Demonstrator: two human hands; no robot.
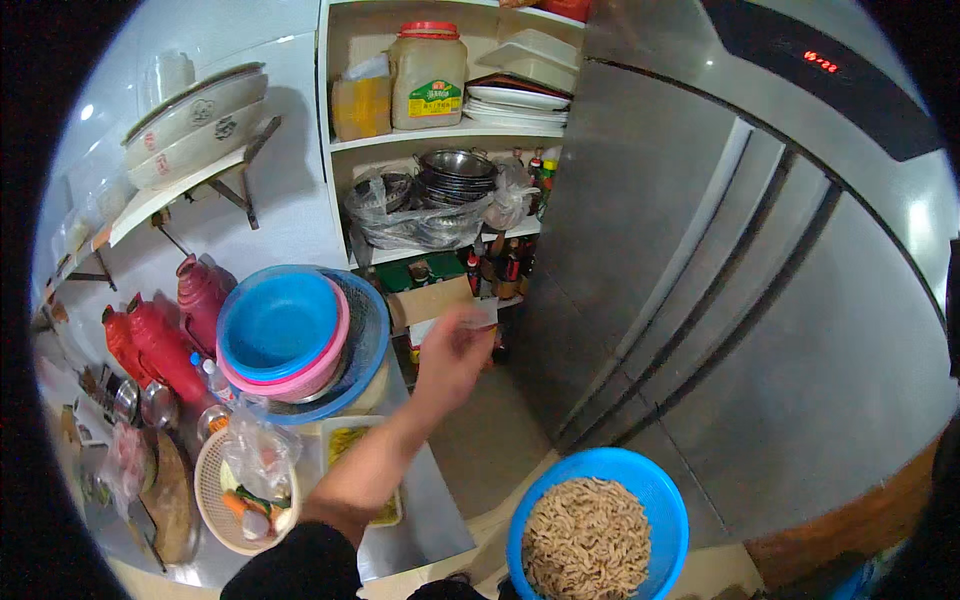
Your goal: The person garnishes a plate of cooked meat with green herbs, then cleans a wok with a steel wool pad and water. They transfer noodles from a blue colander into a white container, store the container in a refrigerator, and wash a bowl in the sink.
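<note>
Reaching the left hand out toward the far shelves, fingers blurring, pinching a small pale thing too smeared to identify, hovering just right of the stacked blue and pink basins, blue colander of brown noodles sitting near right, right hand staying out of view.

Single head-worn fisheye view, looking down, near the counter, facing shelves

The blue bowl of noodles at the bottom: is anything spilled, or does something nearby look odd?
Nothing looks spilled. The blue bowl keeps its brown noodles heaped inside the rim. The left hand reaches toward the shelves, its fingers blurred. The stack of basins on the counter leans a little.
</note>
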